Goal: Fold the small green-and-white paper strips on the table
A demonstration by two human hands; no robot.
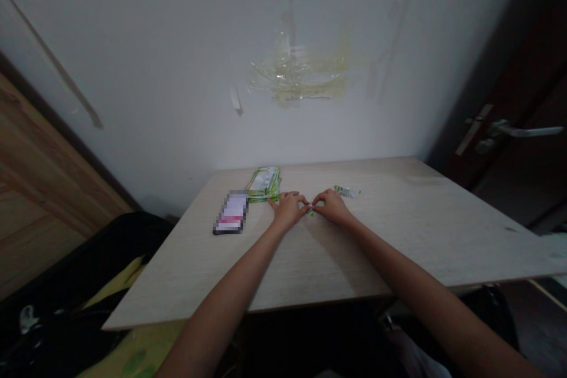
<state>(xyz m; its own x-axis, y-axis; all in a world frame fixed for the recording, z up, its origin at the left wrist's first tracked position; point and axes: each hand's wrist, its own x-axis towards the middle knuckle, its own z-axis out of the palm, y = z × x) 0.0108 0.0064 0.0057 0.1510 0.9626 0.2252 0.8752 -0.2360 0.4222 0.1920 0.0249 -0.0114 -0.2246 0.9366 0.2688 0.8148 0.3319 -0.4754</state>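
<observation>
Close together near the middle of the table, my left hand [289,210] and my right hand [332,207] each have thumb and index finger in a pinch. Between their fingertips is a small green-and-white piece [311,211], mostly covered by the fingers and too small to name exactly. Just beyond my right hand lies a small white-and-green tube [346,191], flat on the table. Behind my left hand sits a stack of green-and-white printed packets [264,182].
A phone [231,212] with a lit, blurred screen lies on the pale wooden table [190,283], left of my hands and touching or close to the packets. The wall [177,71] with old tape rises behind. A dark door with a metal handle [527,131] stands at right.
</observation>
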